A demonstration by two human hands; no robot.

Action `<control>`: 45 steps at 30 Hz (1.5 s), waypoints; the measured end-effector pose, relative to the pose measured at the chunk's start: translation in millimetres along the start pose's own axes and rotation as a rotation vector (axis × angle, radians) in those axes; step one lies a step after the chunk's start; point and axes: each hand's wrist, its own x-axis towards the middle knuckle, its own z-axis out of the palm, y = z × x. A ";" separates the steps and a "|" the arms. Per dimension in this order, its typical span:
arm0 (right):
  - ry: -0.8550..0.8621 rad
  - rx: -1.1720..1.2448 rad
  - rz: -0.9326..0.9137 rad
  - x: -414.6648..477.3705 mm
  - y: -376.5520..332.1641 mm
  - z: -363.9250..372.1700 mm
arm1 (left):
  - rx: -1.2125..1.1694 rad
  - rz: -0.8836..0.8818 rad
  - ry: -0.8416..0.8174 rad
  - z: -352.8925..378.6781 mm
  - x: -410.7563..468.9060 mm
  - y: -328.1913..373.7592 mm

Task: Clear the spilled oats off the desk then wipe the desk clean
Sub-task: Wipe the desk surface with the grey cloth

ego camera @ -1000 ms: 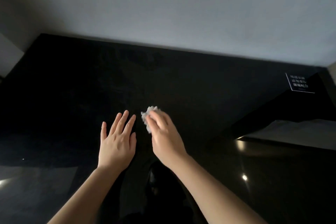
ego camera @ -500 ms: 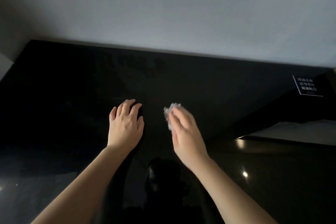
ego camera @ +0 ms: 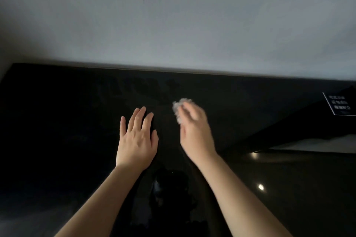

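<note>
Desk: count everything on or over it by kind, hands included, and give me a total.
Hands: 2, the left hand and the right hand
Crumpled white tissue: 1
Black sign with white print: 1
Total: 4

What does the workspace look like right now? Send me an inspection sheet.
Surface: black glossy desk; faint smears toward the wall.
Job's things: crumpled white tissue; no oats seen.
Clutter: printed sign at far right, text unreadable.
Grips: left hand flat on desk, fingers straight; right hand holds tissue, motion-blurred.
Cables: nothing seen.
Surroundings: grey wall behind desk; light glints on the right.
</note>
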 end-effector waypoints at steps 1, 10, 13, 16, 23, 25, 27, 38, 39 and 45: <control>-0.047 0.019 -0.080 -10.4 -6.9 -0.6 | 0.002 0.004 -0.004 -0.4 0.0 0.0; 0.180 -0.053 0.269 20.2 73.5 -21.0 | 0.047 -0.011 0.089 -13.1 34.8 -6.6; 0.215 -0.038 0.333 72.5 70.4 -11.3 | 0.082 -0.015 0.112 -3.9 42.7 -8.7; 0.171 0.006 0.191 106.7 51.7 3.2 | 0.085 -0.015 0.105 0.0 42.0 -9.4; -0.072 0.093 -0.244 66.6 41.7 -1.3 | 0.054 -0.041 0.084 -5.3 41.4 -8.8; 0.030 0.081 -0.069 70.2 63.3 -8.4 | 0.057 -0.041 0.085 -6.0 41.2 -9.1; 0.102 0.041 0.113 92.2 66.0 -4.7 | 0.057 -0.032 0.093 -5.6 42.1 -8.8; -0.374 0.311 -0.487 62.5 17.1 -1.6 | -0.017 -0.050 0.140 -9.0 40.2 -5.0; -0.424 0.353 -0.471 54.3 23.5 -7.8 | -0.025 -0.051 0.143 -9.9 39.9 -4.7; -0.187 0.958 0.128 42.4 39.6 -39.6 | -0.113 0.033 0.246 -16.6 32.5 -0.6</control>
